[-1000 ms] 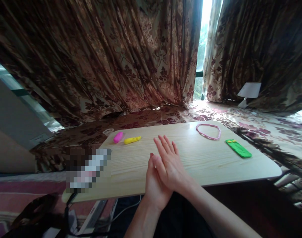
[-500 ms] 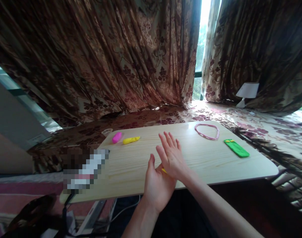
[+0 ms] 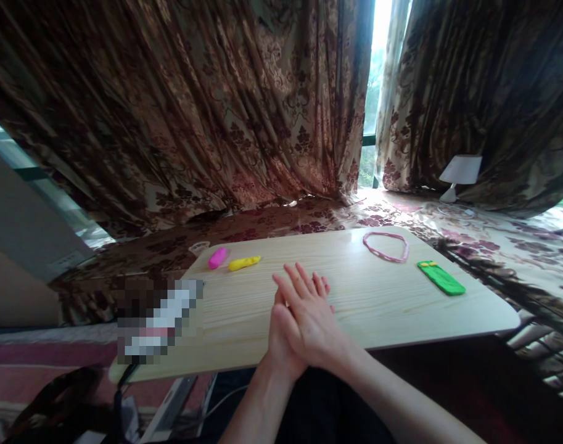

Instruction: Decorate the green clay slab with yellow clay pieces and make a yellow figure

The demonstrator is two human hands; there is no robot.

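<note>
My right hand (image 3: 314,317) lies across my left hand (image 3: 281,342), palm against palm, above the table's near edge. The right fingers are stretched out, and several left fingertips show beyond them. A small piece of yellow modelling clay was visible between the palms a moment ago; the hands now cover it. Farther back on the table lie a yellow clay piece (image 3: 244,263) with a narrow end and a pink clay lump (image 3: 217,258). To the right are a pink clay ring (image 3: 386,246), twisted like a rope, and a flat green clay slab (image 3: 442,279) with yellow bits at one end.
The pale wooden table (image 3: 355,290) has rounded corners. A blurred-out object (image 3: 163,320) with a black strap is at its left end. Behind stand patterned curtains (image 3: 216,111) and a small white lamp (image 3: 460,172). A clear round item (image 3: 199,248) sits by the back left corner.
My right hand has slid down and left over my left palm, hiding the yellow clay that showed between them. The pieces on the table have stayed put.
</note>
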